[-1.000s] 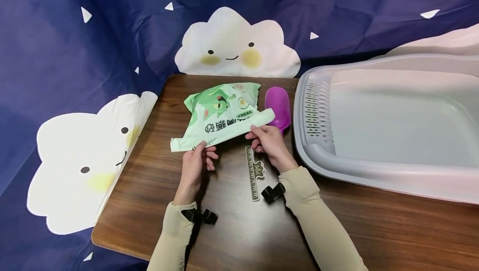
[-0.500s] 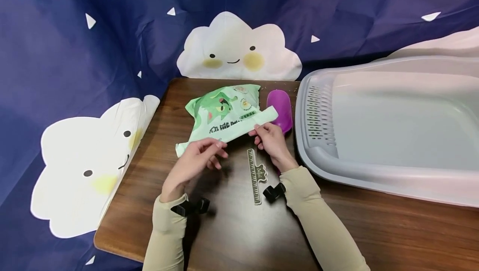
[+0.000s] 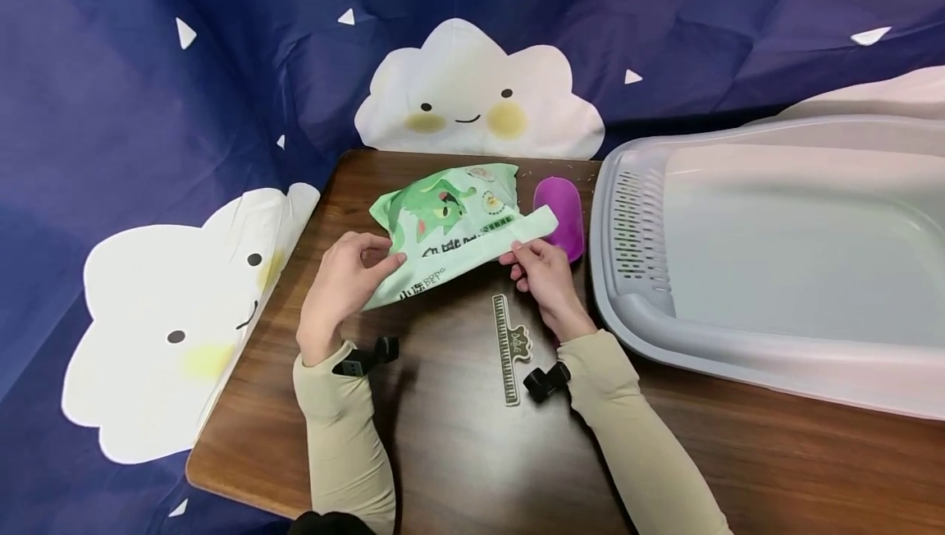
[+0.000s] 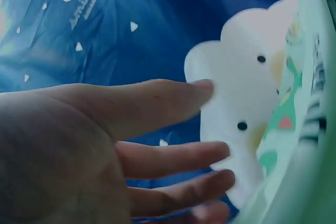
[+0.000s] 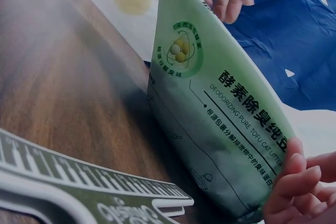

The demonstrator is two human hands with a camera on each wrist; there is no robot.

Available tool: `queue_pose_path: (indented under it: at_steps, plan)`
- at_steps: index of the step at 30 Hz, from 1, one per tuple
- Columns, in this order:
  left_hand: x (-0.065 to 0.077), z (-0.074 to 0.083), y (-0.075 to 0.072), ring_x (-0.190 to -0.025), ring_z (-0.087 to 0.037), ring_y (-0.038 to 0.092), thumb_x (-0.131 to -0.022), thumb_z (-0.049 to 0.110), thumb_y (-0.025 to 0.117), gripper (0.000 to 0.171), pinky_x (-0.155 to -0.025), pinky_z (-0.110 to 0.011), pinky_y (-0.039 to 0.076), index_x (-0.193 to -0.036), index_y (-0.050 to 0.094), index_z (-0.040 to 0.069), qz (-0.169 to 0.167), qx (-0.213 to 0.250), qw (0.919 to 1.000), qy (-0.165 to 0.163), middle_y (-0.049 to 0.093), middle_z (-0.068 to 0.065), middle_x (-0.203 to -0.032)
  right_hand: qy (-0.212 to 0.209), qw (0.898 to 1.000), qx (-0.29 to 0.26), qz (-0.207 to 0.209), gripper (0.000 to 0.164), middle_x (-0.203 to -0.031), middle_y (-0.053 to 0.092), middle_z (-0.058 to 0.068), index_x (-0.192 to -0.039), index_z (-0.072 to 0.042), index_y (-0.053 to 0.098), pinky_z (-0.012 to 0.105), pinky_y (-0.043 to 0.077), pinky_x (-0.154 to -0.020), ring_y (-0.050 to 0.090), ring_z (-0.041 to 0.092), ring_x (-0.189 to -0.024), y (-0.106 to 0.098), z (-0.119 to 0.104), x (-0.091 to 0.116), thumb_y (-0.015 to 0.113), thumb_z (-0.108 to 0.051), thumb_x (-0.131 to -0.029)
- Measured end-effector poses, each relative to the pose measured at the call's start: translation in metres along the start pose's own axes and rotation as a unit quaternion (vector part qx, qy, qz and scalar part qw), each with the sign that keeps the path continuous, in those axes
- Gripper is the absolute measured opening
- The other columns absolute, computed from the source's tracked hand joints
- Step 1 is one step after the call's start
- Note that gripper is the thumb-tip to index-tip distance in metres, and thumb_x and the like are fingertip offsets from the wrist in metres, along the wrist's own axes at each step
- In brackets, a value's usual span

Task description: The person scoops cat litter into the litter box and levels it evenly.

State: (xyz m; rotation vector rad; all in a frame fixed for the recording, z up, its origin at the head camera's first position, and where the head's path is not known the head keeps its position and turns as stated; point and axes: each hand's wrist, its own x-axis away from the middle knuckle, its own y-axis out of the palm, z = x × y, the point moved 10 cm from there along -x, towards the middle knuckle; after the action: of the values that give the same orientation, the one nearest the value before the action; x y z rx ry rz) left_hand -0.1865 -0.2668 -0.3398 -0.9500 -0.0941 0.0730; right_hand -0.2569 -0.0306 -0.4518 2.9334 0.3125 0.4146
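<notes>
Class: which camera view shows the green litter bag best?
The head view: the bag shows nearly whole, the left hand covering part. The right wrist view gives a cropped close-up of another printed face; the left wrist view, only a strip at the right.

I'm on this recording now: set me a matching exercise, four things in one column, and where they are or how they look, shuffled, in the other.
Things
1. bag
2. scoop
3. tray
4. clip

Places, colours and states
A. purple, between the bag and the tray in the head view
B. striped, lying on the table
C. light green, its edge held by the right hand
D. grey, with slots at one end

Right pairs: 1-C, 2-A, 3-D, 4-B
</notes>
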Motion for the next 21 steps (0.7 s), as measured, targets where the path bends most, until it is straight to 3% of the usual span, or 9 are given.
queue_pose_path:
  at_steps: [5, 8, 14, 21]
  plan:
    - [0.003, -0.015, 0.01, -0.111, -0.032, 0.058, -0.088, 0.039, 0.067, 0.049, -0.095, -0.045, 0.045, -0.122, 0.062, 0.004, -0.073, -0.043, 0.9955, -0.042, 0.064, -0.015, -0.118, 0.002, 1.0, 0.007, 0.0, 0.022, -0.072, 0.065, -0.008, -0.088, -0.002, 0.058, 0.014, 0.039, -0.047, 0.05, 0.004, -0.058, -0.002, -0.001, 0.003, 0.05, -0.019, -0.101]
    - [0.005, -0.017, 0.01, -0.101, -0.028, 0.06, -0.086, 0.038, 0.069, 0.047, -0.087, -0.039, 0.046, -0.119, 0.063, 0.006, -0.08, -0.045, 0.9946, -0.049, 0.067, -0.012, -0.106, 0.0, 1.0, 0.011, 0.001, 0.023, -0.071, 0.065, -0.008, -0.09, -0.001, 0.06, 0.014, 0.039, -0.047, 0.05, 0.004, -0.057, -0.003, -0.001, 0.004, 0.052, -0.02, -0.1]
    - [0.002, -0.009, 0.012, -0.091, -0.022, 0.063, -0.084, 0.034, 0.073, 0.043, -0.081, -0.034, 0.047, -0.117, 0.066, 0.006, -0.084, -0.027, 0.996, -0.017, 0.067, -0.009, -0.1, -0.006, 1.0, 0.025, -0.004, 0.023, -0.071, 0.065, -0.007, -0.09, -0.002, 0.062, 0.015, 0.04, -0.046, 0.05, 0.004, -0.055, -0.005, -0.002, 0.006, 0.055, -0.021, -0.098]
    - [0.0, 0.005, 0.02, -0.082, -0.019, 0.058, -0.085, 0.025, 0.072, 0.026, -0.077, -0.031, 0.045, -0.103, 0.072, 0.006, -0.096, -0.054, 0.9929, 0.045, 0.068, -0.007, -0.09, -0.001, 0.999, 0.029, -0.022, 0.025, -0.07, 0.064, -0.007, -0.087, -0.003, 0.062, 0.016, 0.04, -0.046, 0.05, 0.004, -0.054, -0.003, -0.002, 0.008, 0.055, -0.024, -0.098]
